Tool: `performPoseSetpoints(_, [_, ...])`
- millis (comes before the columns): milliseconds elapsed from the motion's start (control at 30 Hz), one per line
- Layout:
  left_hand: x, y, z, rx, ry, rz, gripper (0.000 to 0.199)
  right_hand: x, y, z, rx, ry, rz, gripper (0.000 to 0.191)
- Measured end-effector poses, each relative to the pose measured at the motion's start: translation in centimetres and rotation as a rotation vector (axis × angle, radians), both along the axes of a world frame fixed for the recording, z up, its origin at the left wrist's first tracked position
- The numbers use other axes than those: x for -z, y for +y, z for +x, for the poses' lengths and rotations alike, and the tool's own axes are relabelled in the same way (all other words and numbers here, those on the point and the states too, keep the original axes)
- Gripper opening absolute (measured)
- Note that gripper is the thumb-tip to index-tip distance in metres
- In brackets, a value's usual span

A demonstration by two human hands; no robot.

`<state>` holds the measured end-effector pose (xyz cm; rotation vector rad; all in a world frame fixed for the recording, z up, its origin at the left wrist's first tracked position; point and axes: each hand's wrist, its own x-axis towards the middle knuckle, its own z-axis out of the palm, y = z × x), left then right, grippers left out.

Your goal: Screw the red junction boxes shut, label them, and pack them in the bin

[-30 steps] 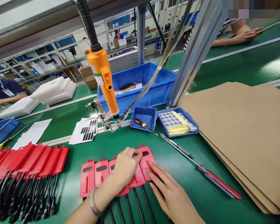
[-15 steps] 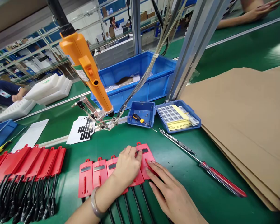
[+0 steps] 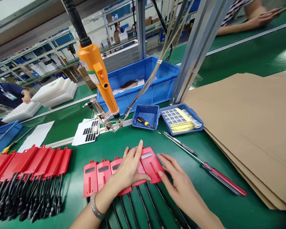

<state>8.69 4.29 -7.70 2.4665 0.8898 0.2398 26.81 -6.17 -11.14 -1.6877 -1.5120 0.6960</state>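
Several flat red cases with dark windows and black cables lie in a row on the green table. The rightmost red case [image 3: 152, 163] is tilted, its upper part over its neighbour. My left hand [image 3: 131, 167], with a bracelet at the wrist, lies across the cases beside it, fingers spread and thumb near its lower left edge. Along its right edge rests my right hand [image 3: 175, 175], fingers apart, thumb touching the case. The leftmost red case [image 3: 90, 184] is uncovered; the middle ones are partly hidden by my left hand.
An orange electric screwdriver [image 3: 98, 76] hangs above white label sheets [image 3: 85, 132]. Behind are a small blue tray [image 3: 146, 116] and a label tray [image 3: 182, 119]. A long red-handled screwdriver [image 3: 224, 179] lies near cardboard [image 3: 248, 127]. More red cases [image 3: 38, 160] lie left.
My left hand has opened from a bunched pose over the rightmost case and shifted left of it. My right hand has moved from the case's face to its right edge. The view has shifted slightly.
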Motion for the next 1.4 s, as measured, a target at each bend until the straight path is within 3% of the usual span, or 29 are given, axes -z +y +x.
performPoseSetpoints(67, [0.1,-0.4,0.1,0.007,-0.064,0.009,0.122,0.1,1.1,0.3,0.057,0.089,-0.066,0.050])
performPoseSetpoints(133, [0.3,-0.6,0.2,-0.012,-0.101,0.016,0.111,0.1,2.4,0.3,0.027,0.143,-0.094,0.051])
performPoseSetpoints(300, [1.5,-0.2,-0.2,-0.143,-0.064,0.093,0.111,-0.2,4.7,-0.5,-0.001,0.185,-0.120,0.056])
performPoseSetpoints(433, [2.1,0.0,-1.0,-0.184,-0.224,-0.009,0.096,-1.5,5.0,-0.5,-0.112,0.346,-0.146,0.043])
performPoseSetpoints(533, [1.3,-0.4,-1.0,-0.301,-0.509,-0.247,0.077,-3.4,4.7,-0.4,-0.173,0.542,-0.157,0.041])
performPoseSetpoints(633, [-0.4,-1.1,-0.5,-0.335,-0.736,-0.733,0.055,-5.3,4.4,-0.4,-0.214,0.749,-0.168,0.042])
performPoseSetpoints(700, [-1.5,-1.6,-0.2,-0.371,-0.810,-0.969,0.051,-6.1,4.4,-0.4,-0.226,0.746,-0.154,0.040])
performPoseSetpoints(800, [-2.3,-2.2,0.0,-0.451,-0.861,-1.059,0.051,-6.6,4.5,-0.6,-0.225,0.603,-0.112,0.039])
performPoseSetpoints(967, [-2.2,-2.8,0.2,-0.468,-0.886,-0.942,0.051,-6.2,4.7,-1.3,-0.216,0.405,-0.043,0.037])
performPoseSetpoints(1100, [-2.3,-2.2,-1.0,-0.318,-0.730,-0.791,0.055,-5.1,5.1,-1.2,-0.168,0.151,-0.038,0.039])
performPoseSetpoints(1167, [-2.3,-1.7,-2.3,-0.281,-0.466,-0.571,0.074,-4.3,5.6,-0.5,-0.129,0.033,-0.078,0.043])
performPoseSetpoints(1267, [-1.6,-1.3,-4.1,-0.283,-0.006,-0.244,0.130,-3.2,6.5,0.6,-0.085,-0.052,-0.119,0.049])
performPoseSetpoints(1333, [-0.9,-1.3,-4.9,-0.250,0.132,-0.152,0.146,-2.8,7.1,0.7,-0.055,-0.094,-0.116,0.052])
performPoseSetpoints(1400, [-0.3,-1.5,-5.2,-0.206,0.114,-0.090,0.149,-2.7,7.4,0.2,-0.077,-0.098,-0.100,0.056])
